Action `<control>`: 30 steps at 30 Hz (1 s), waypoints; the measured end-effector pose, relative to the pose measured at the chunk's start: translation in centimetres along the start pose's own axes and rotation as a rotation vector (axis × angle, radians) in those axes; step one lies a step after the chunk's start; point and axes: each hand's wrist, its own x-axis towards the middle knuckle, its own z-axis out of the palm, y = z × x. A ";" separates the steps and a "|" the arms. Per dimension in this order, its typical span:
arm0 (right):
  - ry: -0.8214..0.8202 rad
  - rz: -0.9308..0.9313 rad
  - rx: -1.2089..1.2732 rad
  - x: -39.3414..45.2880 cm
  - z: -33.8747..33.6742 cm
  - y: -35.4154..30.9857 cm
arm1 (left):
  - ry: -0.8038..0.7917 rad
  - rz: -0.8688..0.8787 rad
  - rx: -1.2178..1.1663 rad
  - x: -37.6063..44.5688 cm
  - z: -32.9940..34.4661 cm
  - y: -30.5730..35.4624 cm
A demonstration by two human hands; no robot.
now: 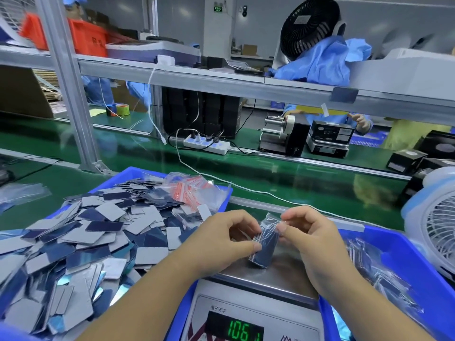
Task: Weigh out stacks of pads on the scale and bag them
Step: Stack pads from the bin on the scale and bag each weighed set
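Observation:
A stack of dark blue pads sits inside a small clear bag (263, 244), its lower end resting on the steel pan of the scale (278, 274). My left hand (221, 239) pinches the bag's left edge with thumb and fingers. My right hand (312, 239) pinches the bag's open top at the right. The scale's green display (242, 331) shows digits reading about 106.1. A heap of loose grey and blue pads fills the blue tray (138, 172) on the left. A bundle of empty zip bags (194, 190) with red strips lies on that tray's far right corner.
A second blue tray (403, 252) at the right holds filled bags. A white fan (433, 222) stands at the far right. Beyond lies a green conveyor (270, 173) with a power strip (206, 143), cables, a label dispenser and black boxes. People in blue work across it.

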 end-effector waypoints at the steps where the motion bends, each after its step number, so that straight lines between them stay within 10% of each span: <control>1: 0.001 -0.010 0.001 0.0 0.1 -0.1 | 0.014 0.003 -0.009 0.1 0.0 0.0; 30: -0.172 0.151 0.049 -0.3 0.7 -1.3 | 0.069 0.066 0.151 0.1 0.1 0.3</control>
